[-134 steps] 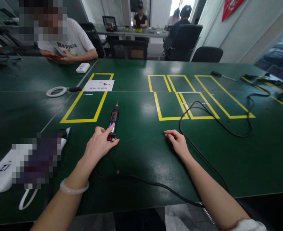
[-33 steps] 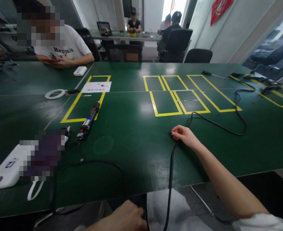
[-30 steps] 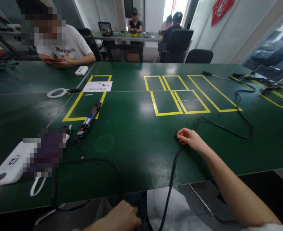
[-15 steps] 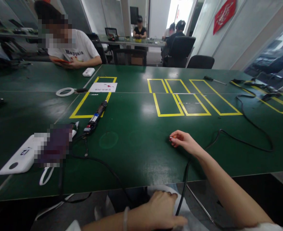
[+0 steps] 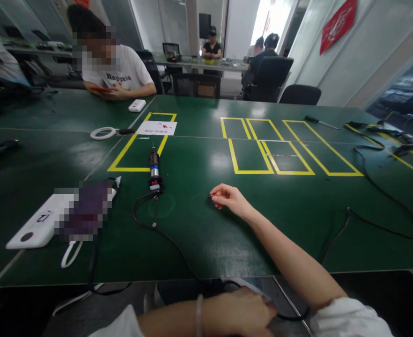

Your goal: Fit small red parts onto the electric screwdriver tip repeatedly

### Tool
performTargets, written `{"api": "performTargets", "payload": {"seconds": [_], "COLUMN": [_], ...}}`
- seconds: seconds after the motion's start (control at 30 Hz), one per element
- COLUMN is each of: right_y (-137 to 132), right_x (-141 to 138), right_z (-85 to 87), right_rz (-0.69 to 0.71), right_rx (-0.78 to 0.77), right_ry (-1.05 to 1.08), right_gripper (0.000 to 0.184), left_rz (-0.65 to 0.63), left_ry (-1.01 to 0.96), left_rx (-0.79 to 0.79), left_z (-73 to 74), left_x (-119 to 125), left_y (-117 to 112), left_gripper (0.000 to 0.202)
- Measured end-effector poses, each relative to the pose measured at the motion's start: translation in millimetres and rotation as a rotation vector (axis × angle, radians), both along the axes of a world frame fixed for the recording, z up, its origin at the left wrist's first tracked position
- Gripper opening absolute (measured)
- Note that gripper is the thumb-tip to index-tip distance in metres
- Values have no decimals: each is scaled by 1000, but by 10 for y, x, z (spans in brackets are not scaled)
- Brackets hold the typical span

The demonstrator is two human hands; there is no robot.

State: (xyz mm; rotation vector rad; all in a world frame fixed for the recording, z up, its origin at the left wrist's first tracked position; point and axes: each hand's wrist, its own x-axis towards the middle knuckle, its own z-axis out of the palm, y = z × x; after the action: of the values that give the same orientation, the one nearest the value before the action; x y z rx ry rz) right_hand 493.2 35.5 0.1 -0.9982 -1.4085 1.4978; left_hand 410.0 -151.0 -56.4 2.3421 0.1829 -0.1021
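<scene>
A black electric screwdriver (image 5: 153,168) with a blue band lies on the green table (image 5: 206,220), its tip over the yellow tape of the left rectangle. Its black cable (image 5: 164,234) loops toward the table's near edge. My right hand (image 5: 227,197) rests on the table to the right of the screwdriver, fingers curled, red nails showing; what it pinches, if anything, I cannot make out. My left hand (image 5: 239,311) is below the table edge at my lap, fingers closed over a black cable (image 5: 291,317).
A white device (image 5: 38,227) lies at the near left. A white ring (image 5: 102,133) and a paper sheet (image 5: 156,128) lie farther back. Yellow tape rectangles (image 5: 273,150) mark the middle. Another black cable (image 5: 382,187) trails at the right. A person (image 5: 118,75) sits across the table.
The screwdriver has swung and slid right, now pointing away from me. My right hand moved left along the table. The right-hand cable has slipped farther toward the edge.
</scene>
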Motion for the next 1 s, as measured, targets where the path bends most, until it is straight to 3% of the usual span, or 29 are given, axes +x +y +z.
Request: {"api": "performTargets", "payload": {"seconds": [0.03,0.07,0.1,0.17,0.27,0.3,0.37,0.5,0.63,0.83,1.0], "right_y": [22,51,84,159,252,272,293,282,257,228,128], "right_x": [2,8,14,22,5,-5,-20,-2,45,103,246], "right_z": [-13,-25,-38,-64,-110,-129,-169,-245,-293,-345,-332], "right_rz": [-7,-21,-28,-38,-35,-32,-25,-27,-67,-142,-181], "right_rx": [6,11,11,4,-10,-12,-11,1,-14,-8,131], "right_ry": [-1,7,15,27,26,24,25,-2,1,-5,-222], "right_gripper": [29,30,31,33,34,34,34,33,32,32,24], "left_rz": [-68,-48,38,428,1075,1234,1388,1344,1330,1221,1079], "left_ry": [6,-8,-33,-31,98,193,381,512,487,407,272], "left_rx": [-37,-81,-76,138,648,731,694,467,501,547,567], "left_z": [223,448,657,970,1103,1077,979,824,805,753,704], "left_x": [-219,-437,-652,-1064,-1612,-1767,-2021,-2261,-2180,-1682,-1168], "left_y": [145,322,527,997,1711,1914,2232,2523,2531,2339,2068], "left_gripper": [42,35,32,29,47,60,76,78,79,76,70]}}
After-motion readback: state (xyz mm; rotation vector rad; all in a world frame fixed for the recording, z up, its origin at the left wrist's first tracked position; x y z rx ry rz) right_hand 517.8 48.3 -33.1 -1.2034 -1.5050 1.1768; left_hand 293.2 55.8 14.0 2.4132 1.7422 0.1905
